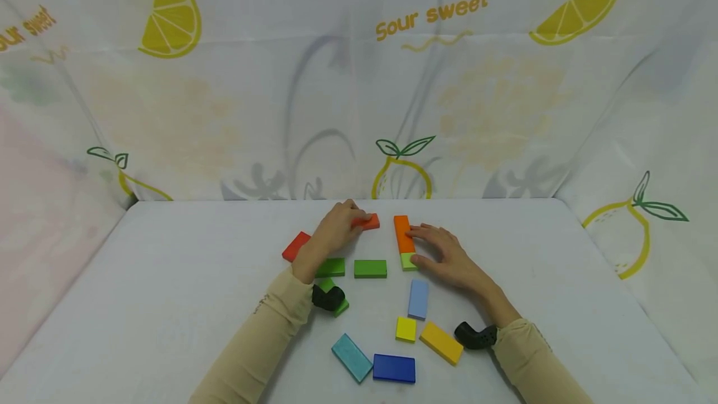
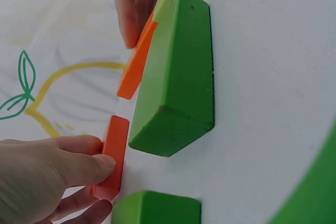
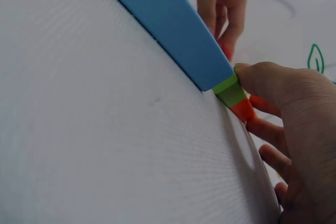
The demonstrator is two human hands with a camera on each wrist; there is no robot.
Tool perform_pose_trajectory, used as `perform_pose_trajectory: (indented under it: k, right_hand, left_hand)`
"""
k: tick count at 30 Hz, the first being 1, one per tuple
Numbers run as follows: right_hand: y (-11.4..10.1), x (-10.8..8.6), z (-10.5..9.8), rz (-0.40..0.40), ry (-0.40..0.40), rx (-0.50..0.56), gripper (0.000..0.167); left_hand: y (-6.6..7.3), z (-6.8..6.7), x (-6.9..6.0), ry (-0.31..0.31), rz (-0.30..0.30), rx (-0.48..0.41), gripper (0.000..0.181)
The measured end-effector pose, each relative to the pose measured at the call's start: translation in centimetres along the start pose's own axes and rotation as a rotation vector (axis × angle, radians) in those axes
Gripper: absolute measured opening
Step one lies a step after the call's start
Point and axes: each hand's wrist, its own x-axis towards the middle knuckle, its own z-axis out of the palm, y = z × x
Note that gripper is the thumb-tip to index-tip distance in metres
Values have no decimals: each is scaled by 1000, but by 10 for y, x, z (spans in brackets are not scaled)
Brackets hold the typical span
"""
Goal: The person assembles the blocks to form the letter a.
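Note:
My left hand (image 1: pixel 338 229) pinches a red-orange block (image 1: pixel 370 222) between thumb and fingers at the table's far side; the left wrist view shows the thumb on its face (image 2: pixel 116 142). To the right, an orange block (image 1: pixel 403 234) and a small light green block (image 1: pixel 409 261) lie end to end. My right hand (image 1: pixel 451 260) rests against their right side, thumb at the light green block, fingers loosely extended along the orange one. A green block (image 1: pixel 370 269) lies between the hands. Another green block (image 1: pixel 335 267) is partly hidden by the left wrist, as is a red block (image 1: pixel 295 246).
Nearer on the white table (image 1: pixel 168 304) lie a light blue block (image 1: pixel 417 299), a yellow square block (image 1: pixel 406 329), a yellow-orange block (image 1: pixel 441 343), a teal block (image 1: pixel 352 358) and a dark blue block (image 1: pixel 394 368). A printed cloth (image 1: pixel 252 105) hangs behind.

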Motion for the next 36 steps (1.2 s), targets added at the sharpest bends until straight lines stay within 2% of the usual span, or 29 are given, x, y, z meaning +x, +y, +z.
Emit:
perform_pose_trajectory:
  k: [8, 13, 20, 27, 36]
  right_hand:
    - [-3, 0, 0, 1, -3, 2, 49]
    - [-3, -1, 1, 2, -3, 6, 49]
    - [-3, -2, 4, 3, -6, 7, 49]
    - [-2, -1, 2, -8, 0, 1, 49]
    - [0, -1, 0, -22, -4, -16, 49]
  left_hand:
    - [0, 5, 2, 21, 33, -31, 30]
    - [2, 9, 2, 8, 23, -63, 32]
    - [6, 12, 4, -19, 53, -32, 35]
    - [7, 11, 5, -14, 67, -34, 35]
    - [10, 12, 6, -44, 48, -27, 37]
